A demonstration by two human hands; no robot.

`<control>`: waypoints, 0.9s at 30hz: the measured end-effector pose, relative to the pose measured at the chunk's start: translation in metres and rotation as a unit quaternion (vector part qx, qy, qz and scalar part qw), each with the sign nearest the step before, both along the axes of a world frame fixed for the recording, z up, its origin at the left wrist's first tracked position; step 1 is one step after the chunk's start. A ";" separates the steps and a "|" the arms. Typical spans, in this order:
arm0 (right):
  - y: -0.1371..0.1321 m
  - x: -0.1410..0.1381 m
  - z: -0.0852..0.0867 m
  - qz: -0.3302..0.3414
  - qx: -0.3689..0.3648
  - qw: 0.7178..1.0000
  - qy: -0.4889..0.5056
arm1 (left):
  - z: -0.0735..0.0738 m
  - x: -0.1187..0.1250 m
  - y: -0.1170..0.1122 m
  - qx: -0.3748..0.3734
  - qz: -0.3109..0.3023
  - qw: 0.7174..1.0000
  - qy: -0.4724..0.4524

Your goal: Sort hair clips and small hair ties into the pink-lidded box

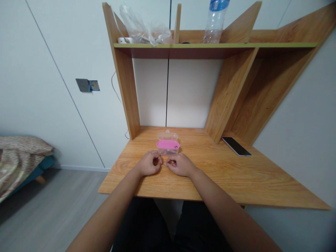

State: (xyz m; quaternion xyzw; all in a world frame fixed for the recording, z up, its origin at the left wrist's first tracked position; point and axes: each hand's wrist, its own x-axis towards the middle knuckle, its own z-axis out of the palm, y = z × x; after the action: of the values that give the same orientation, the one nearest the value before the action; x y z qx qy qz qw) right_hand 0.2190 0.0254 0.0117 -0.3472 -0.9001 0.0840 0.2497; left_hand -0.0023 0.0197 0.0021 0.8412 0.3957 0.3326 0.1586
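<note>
My left hand (149, 163) rests on the desk with thumb and fingertips pinched together. Facing it, my right hand (181, 166) is closed in a similar pinch. A tiny pale thing (164, 165) shows between the two sets of fingertips, too small to name. Just beyond my hands stands a small clear plastic box (168, 152) with a pink insert (168, 144) at its top, bearing a dark mark at the right. Its transparent lid (167, 136) is tipped back behind it.
The wooden desk (215, 178) carries a phone (236, 146) at the right, near the shelf upright. On the shelf (194, 46) above are a clear plastic bag (147, 29) and a water bottle (215, 22). A bed (23, 157) stands at the left.
</note>
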 end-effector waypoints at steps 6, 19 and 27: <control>0.000 0.000 -0.001 -0.003 -0.002 1.000 0.003 | 0.002 0.000 -0.001 -0.006 0.002 1.000 -0.010; -0.001 0.001 0.001 -0.008 -0.004 1.000 0.000 | -0.004 -0.006 0.009 -0.005 0.092 0.996 -0.019; 0.001 0.002 0.000 -0.043 0.007 0.999 -0.002 | -0.005 -0.011 0.011 0.004 0.179 0.984 -0.014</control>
State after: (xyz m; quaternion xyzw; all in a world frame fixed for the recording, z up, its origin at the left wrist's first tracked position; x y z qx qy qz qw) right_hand 0.2206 0.0266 0.0114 -0.3837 -0.8855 0.0663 0.2536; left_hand -0.0131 0.0304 -0.0029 0.7527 0.5363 0.3690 0.0983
